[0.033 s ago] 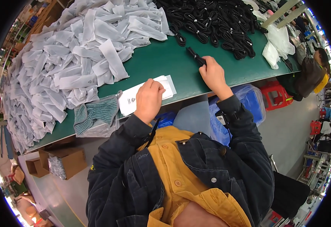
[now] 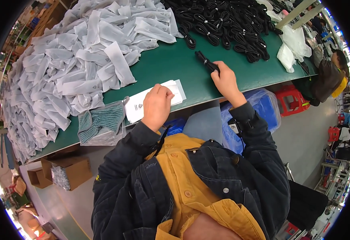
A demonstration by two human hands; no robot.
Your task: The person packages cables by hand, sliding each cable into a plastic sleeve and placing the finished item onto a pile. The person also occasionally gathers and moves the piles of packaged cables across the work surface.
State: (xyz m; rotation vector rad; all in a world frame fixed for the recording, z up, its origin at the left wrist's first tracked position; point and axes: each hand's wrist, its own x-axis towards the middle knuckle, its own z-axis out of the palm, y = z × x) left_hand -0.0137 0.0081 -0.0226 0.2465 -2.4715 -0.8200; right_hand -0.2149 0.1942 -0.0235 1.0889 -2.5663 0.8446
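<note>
My right hand (image 2: 225, 80) is closed around one end of a bundled black cable (image 2: 205, 61), held just above the green tabletop. The bundle's far end points up and to the left. My left hand (image 2: 158, 105) rests on a flat stack of white plastic bags (image 2: 136, 107) at the table's near edge, its fingers curled and pressed together at the top bag. What lies under those fingertips is partly hidden. Beside the stack, to the left, lies a green-and-grey knitted cloth piece (image 2: 102, 121) on clear plastic.
A large heap of filled whitish bags (image 2: 83, 60) covers the table's left side. Many bundled black cables (image 2: 223, 24) lie at the back. White plastic bags (image 2: 293, 50) sit at the right end. A red stool (image 2: 291, 101), blue plastic-lined bin (image 2: 259, 114) and cardboard box (image 2: 73, 170) stand below.
The cable bundle in my right hand has tilted and shifted very slightly left. My left hand stays almost where it was on the bags.
</note>
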